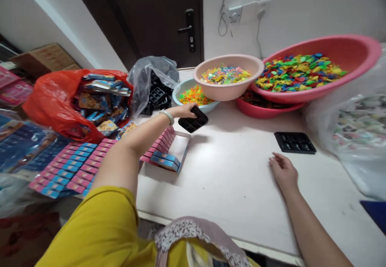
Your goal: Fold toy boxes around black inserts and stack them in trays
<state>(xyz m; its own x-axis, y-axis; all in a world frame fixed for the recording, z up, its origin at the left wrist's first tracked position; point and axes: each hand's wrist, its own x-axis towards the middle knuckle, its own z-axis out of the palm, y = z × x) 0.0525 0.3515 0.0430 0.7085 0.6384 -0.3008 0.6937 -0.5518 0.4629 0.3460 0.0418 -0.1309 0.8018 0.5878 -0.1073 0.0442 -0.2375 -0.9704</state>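
Observation:
My left hand (187,110) grips a small black compartment tray (194,121) by its edge and holds it tilted above the table (229,166). Below it is a shallow white box (183,142) with pink boxes (161,142) and blue boxes (165,160) packed in its left part. On the right, my right hand (283,171) rests on the tabletop with its fingers curled and partly hidden; I cannot make out anything in it. Just beyond that hand a second black compartment tray (294,142) lies flat.
Along the back stand a pale pink basin (229,92), a light blue basin (208,107) and a large pink basin (358,58) of small colourful plastic pieces. Left are a clear bag (141,74) of black trays and a red bag (51,98) of packets. A plastic bag (356,150) sits right.

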